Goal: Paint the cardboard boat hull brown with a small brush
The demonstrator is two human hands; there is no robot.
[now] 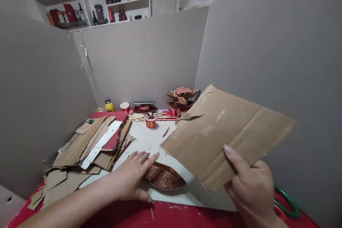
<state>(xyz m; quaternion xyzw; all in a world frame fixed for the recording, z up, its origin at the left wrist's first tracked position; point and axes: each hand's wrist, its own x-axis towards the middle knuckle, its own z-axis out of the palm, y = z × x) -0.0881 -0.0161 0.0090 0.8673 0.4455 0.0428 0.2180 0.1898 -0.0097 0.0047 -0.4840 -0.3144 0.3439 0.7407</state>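
Observation:
A torn-edged sheet of brown cardboard (240, 128) is gripped in my right hand (251, 181), thumb on its near face and fingers behind it. The sheet is held up, tilted, over the right side of the white board. My left hand (136, 174) is spread with its fingers apart, over the left end of a brown boat-shaped piece (167, 176) with a ridged surface. Whether the hand touches that piece I cannot tell. The piece's left end is hidden by my hand.
Cardboard scraps (77, 146) pile up at left. A red paper cup (150, 123) holding sticks stands near several thin wooden sticks (139, 117). Model boats (183, 96) are stacked at the back. Green scissor handles (290, 203) lie at right. Grey partitions (149, 57) enclose the table.

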